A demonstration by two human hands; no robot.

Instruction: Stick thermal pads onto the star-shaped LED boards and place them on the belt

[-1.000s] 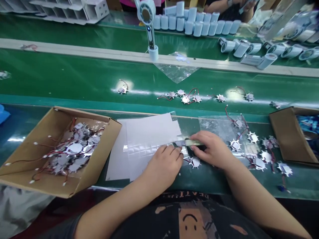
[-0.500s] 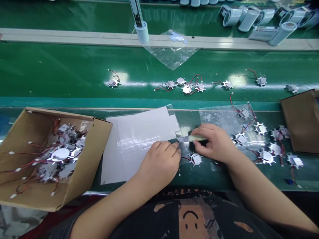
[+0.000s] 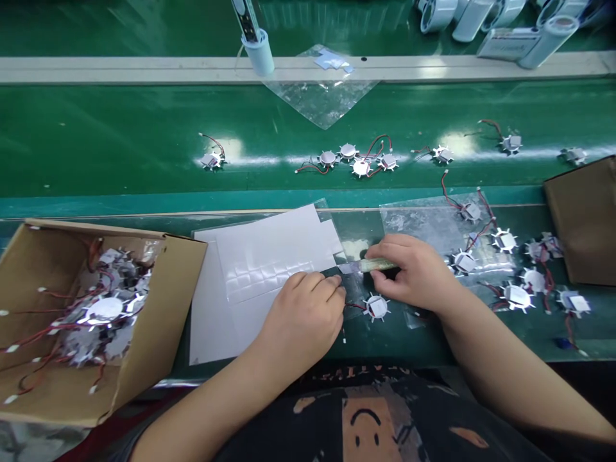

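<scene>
My right hand is closed around the pale handle of a utility knife, whose flat blade points left. The blade's tip lies at the right edge of the white sheets, close to my left fingertips. Resting on the lower right part of those sheets, my left hand has its fingers curled; whatever they may pinch is hidden. A faint grid of small squares shows on the upper sheet. Between the hands, nearer my body, lies a star-shaped metal piece with a square pad and a red wire.
At the left stands a cardboard box full of wired star-shaped pieces. Several more such pieces lie at the right beside a second box, partly on clear film. Others sit on the green belt beyond. A pale rail crosses behind.
The camera view has shifted slightly. Both hands stay nearly in place, with the knife blade still beside my left fingertips.
</scene>
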